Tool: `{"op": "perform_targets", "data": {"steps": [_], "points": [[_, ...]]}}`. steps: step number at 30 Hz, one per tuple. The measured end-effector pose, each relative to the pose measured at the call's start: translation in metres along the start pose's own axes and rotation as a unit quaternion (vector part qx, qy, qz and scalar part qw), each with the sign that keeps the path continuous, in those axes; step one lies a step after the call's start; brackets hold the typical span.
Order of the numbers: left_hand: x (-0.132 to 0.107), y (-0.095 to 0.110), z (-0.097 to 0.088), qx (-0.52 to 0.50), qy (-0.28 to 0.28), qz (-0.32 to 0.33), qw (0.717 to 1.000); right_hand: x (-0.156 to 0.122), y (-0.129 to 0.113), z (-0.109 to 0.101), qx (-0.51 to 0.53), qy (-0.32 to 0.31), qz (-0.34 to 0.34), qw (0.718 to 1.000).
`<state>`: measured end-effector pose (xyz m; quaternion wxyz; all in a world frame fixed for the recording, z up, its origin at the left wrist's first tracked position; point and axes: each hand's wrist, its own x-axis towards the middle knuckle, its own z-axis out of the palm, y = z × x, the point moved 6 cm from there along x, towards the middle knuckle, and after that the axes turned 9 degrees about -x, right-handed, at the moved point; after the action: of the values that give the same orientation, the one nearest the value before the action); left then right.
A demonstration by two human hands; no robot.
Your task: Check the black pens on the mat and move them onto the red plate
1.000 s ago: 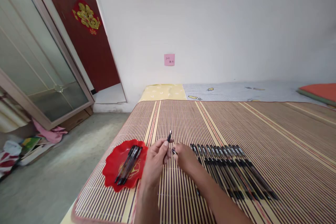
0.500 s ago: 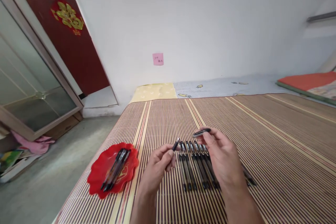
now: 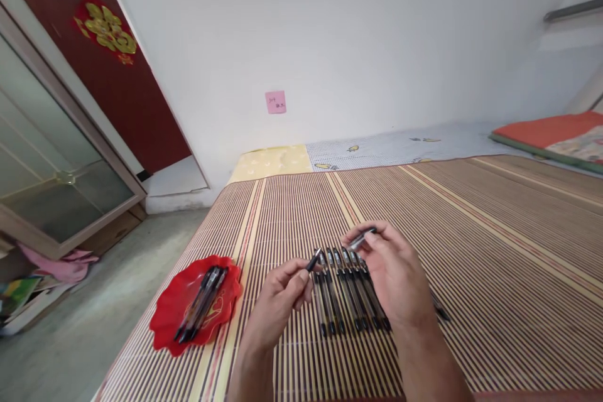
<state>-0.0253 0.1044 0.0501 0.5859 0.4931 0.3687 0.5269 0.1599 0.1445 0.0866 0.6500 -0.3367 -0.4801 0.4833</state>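
My left hand point(image 3: 282, 298) pinches a black pen point(image 3: 313, 260), its bare metal tip pointing up and to the right. Held between the thumb and fingers of my right hand point(image 3: 396, 270) is a pen cap point(image 3: 362, 238), dark with a clear part, apart from the pen tip. Below and between both hands, several capped black pens point(image 3: 336, 301) lie side by side in a row on the striped mat point(image 3: 292, 213). My right hand hides part of that row. To the left, a red scalloped plate point(image 3: 162, 308) holds several more black pens point(image 3: 202, 304).
The mat covers a bed whose left edge drops to a grey floor point(image 3: 117, 276). Against the white wall at the back runs patterned bedding point(image 3: 367, 154), with a folded orange cloth point(image 3: 541, 132) at the right. A pink note point(image 3: 276, 102) sticks to the wall.
The cap in my right hand has tilted, its left end now lower and closer to the pen tip. My left hand keeps its hold on the pen. The whole view has shifted slightly.
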Motion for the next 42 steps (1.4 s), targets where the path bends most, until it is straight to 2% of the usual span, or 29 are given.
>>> {"op": "perform_targets", "data": {"steps": [3, 7, 10, 20, 26, 34, 38, 42], "points": [[-0.001, 0.001, 0.003, -0.007, 0.0, -0.005, 1.0, -0.001, 0.006, 0.009, 0.018, -0.057, 0.053, 0.997], [-0.002, 0.004, 0.005, -0.009, -0.004, -0.002, 1.0, -0.008, 0.016, 0.024, -0.107, -0.164, 0.092, 0.976], [-0.002, 0.005, 0.006, -0.008, -0.006, 0.005, 1.0, -0.011, 0.018, 0.032, -0.165, -0.204, 0.089, 0.961], [-0.001, 0.005, 0.012, -0.032, -0.017, 0.011, 0.999, -0.009, 0.018, 0.033, -0.168, -0.169, 0.077, 0.968], [-0.002, 0.006, 0.014, -0.033, -0.018, 0.012, 0.999, -0.013, 0.023, 0.033, -0.109, -0.19, 0.104, 0.97], [-0.001, 0.004, 0.016, -0.038, -0.016, 0.009, 0.999, -0.008, 0.021, 0.031, -0.14, -0.156, 0.093, 0.973], [-0.001, 0.002, 0.016, -0.038, -0.016, 0.005, 0.999, -0.011, 0.021, 0.032, -0.114, -0.175, 0.112, 0.972], [0.0, 0.001, 0.016, -0.04, -0.016, 0.003, 0.999, -0.011, 0.022, 0.034, -0.124, -0.186, 0.1, 0.97]]}}
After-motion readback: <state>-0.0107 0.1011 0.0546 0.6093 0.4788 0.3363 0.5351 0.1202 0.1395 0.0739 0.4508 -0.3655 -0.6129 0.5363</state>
